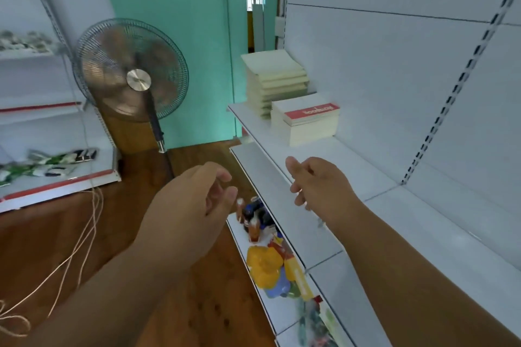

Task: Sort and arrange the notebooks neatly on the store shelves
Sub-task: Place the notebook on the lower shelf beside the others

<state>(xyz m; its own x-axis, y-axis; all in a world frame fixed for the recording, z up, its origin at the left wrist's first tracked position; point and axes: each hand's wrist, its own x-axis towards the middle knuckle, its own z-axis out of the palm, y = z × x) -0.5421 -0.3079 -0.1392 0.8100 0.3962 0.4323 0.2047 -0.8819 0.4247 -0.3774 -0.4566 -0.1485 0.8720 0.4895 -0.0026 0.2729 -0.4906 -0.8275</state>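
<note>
Two stacks of notebooks stand on the white shelf (366, 177) at its far end. The taller stack of pale cream notebooks (275, 79) is at the back. A shorter stack topped by a red-banded notebook (306, 118) stands in front of it. My left hand (189, 205) hovers over the floor left of the shelf, fingers loosely curled, holding nothing. My right hand (318, 183) hangs above the shelf's front edge, fingers apart, empty. Both hands are well short of the stacks.
A standing fan (131, 70) is on the wooden floor to the left. Toys and coloured packets (267, 259) lie on the lower shelf below my hands. Another shelf unit (56, 177) with green-white packets is at far left. A cord (84, 234) trails on the floor.
</note>
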